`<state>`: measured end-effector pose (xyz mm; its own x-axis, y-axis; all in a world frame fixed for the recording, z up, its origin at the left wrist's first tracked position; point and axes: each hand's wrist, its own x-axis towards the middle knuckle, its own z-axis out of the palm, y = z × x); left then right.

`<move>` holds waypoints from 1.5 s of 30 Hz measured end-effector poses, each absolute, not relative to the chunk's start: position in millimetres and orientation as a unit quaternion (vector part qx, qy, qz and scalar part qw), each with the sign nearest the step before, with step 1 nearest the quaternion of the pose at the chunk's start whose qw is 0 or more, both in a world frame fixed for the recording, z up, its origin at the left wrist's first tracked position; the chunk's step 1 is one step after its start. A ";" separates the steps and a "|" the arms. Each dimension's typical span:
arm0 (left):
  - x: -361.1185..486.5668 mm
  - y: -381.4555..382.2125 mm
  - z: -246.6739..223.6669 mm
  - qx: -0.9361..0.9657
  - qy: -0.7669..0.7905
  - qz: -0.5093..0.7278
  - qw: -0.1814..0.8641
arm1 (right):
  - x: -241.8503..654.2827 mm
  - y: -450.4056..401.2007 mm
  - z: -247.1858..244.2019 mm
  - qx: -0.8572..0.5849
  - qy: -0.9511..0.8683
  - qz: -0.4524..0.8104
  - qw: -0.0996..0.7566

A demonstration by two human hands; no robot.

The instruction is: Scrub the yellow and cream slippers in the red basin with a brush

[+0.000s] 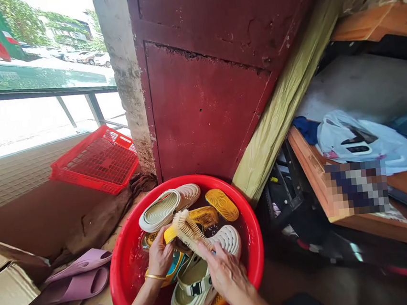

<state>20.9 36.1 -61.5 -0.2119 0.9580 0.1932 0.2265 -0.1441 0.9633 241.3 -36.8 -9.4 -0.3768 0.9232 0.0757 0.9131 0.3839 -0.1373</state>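
A large red basin (116,276) of water stands before me with several shoes in it. My left hand (162,256) is closed on a yellow shoe (169,234), most of which is hidden. My right hand (224,270) grips a scrub brush (189,230), its pale bristles reaching across to the yellow shoe. Below the hands lies a cream clog (192,300) with a buckled strap. Another beige clog (159,213) leans at the basin's far left. A yellow sole (223,205) floats at the far right, and a white clog toe (228,239) shows beside my right hand.
Pink slides (81,281) lie left of the basin, near cardboard (8,296). A red plastic crate (98,160) sits farther back. Behind the basin rises a dark red metal door (202,109). On the right, a wooden shelf (316,180) carries a white plastic bag (364,142).
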 end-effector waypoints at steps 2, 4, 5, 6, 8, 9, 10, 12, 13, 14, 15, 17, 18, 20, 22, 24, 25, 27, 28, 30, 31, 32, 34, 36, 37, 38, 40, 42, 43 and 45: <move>17.4 36.4 -64.2 0.504 0.566 0.552 0.348 | 250.7 -36.9 -14.4 -0.566 -0.822 0.046 0.053; 13.4 36.9 -65.5 0.476 0.576 0.565 0.350 | 262.3 -35.8 -18.3 -0.580 -0.811 0.063 0.031; 11.5 37.2 -65.8 0.467 0.580 0.569 0.350 | 267.1 -35.4 -19.3 -0.592 -0.803 0.067 0.025; 10.1 37.4 -66.1 0.463 0.582 0.570 0.348 | 270.4 -35.3 -19.7 -0.603 -0.794 0.068 0.026; 9.1 36.9 -66.5 0.475 0.582 0.564 0.343 | 270.9 -36.7 -18.7 -0.610 -0.789 0.063 0.046; 9.8 36.1 -66.7 0.489 0.578 0.556 0.342 | 268.4 -38.2 -17.7 -0.605 -0.792 0.061 0.059; 11.2 35.0 -66.8 0.504 0.574 0.547 0.343 | 264.6 -40.1 -16.7 -0.594 -0.799 0.060 0.069; 15.6 32.5 -66.2 0.527 0.565 0.531 0.349 | 256.3 -44.3 -14.8 -0.566 -0.818 0.064 0.080; 17.9 31.3 -65.4 0.530 0.561 0.529 0.353 | 253.5 -46.0 -13.8 -0.557 -0.824 0.064 0.083; 19.9 30.5 -64.2 0.526 0.558 0.532 0.359 | 252.5 -47.0 -12.5 -0.555 -0.825 0.062 0.085; 21.3 30.0 -62.6 0.517 0.553 0.539 0.369 | 253.7 -47.0 -10.9 -0.557 -0.824 0.060 0.087; 21.6 30.4 -58.7 0.498 0.535 0.557 0.394 | 262.3 -44.1 -5.7 -0.565 -0.818 0.064 0.090; 20.4 31.2 -56.3 0.487 0.527 0.568 0.404 | 268.7 -41.2 -2.2 -0.567 -0.816 0.071 0.090; 16.3 33.0 -50.8 0.463 0.515 0.588 0.418 | 281.4 -34.1 5.6 -0.567 -0.814 0.087 0.091; 11.9 34.4 -44.4 0.444 0.501 0.601 0.437 | 288.2 -27.8 12.5 -0.564 -0.815 0.090 0.103; 10.2 34.5 -38.0 0.448 0.481 0.589 0.470 | 284.8 -25.9 15.3 -0.549 -0.822 0.086 0.125; 11.0 34.1 -35.1 0.460 0.472 0.574 0.485 | 279.6 -27.2 14.5 -0.536 -0.830 0.083 0.129; 15.8 32.7 -31.3 0.486 0.464 0.549 0.497 | 265.0 -33.5 8.9 -0.520 -0.843 0.064 0.120; 19.3 31.9 -30.6 0.497 0.463 0.540 0.497 | 257.2 -37.6 4.7 -0.521 -0.845 0.048 0.111; 26.5 30.7 -31.7 0.514 0.461 0.520 0.503 | 244.3 -44.4 -4.2 -0.534 -0.840 0.017 0.096; 29.3 30.3 -33.2 0.522 0.456 0.508 0.512 | 240.0 -46.0 -8.1 -0.542 -0.835 0.008 0.095; 31.3 30.0 -35.1 0.528 0.449 0.496 0.523 | 237.1 -46.1 -11.1 -0.550 -0.830 0.007 0.096; 32.5 29.3 -38.7 0.540 0.436 0.476 0.541 | 235.3 -42.2 -14.1 -0.562 -0.822 0.024 0.092; 30.9 27.4 -41.1 0.550 0.435 0.465 0.540 | 236.6 -34.7 -12.8 -0.577 -0.811 0.047 0.080; 29.6 25.7 -41.9 0.557 0.438 0.457 0.537 | 237.9 -30.4 -10.9 -0.583 -0.807 0.059 0.072; 28.3 23.7 -42.6 0.565 0.440 0.447 0.535 | 239.5 -26.2 -8.4 -0.584 -0.806 0.071 0.066; 26.1 19.3 -45.7 0.581 0.443 0.434 0.526 | 244.1 -19.0 -3.0 -0.574 -0.811 0.099 0.059; 23.7 16.5 -53.2 0.597 0.473 0.443 0.473 | 250.6 -14.6 1.8 -0.558 -0.819 0.126 0.053; 22.1 16.2 -59.0 0.603 0.504 0.447 0.427 | 254.5 -13.6 3.7 -0.552 -0.821 0.137 0.049; 18.0 17.5 -73.6 0.612 0.576 0.432 0.327 | 262.8 -13.8 6.6 -0.545 -0.823 0.154 0.042</move>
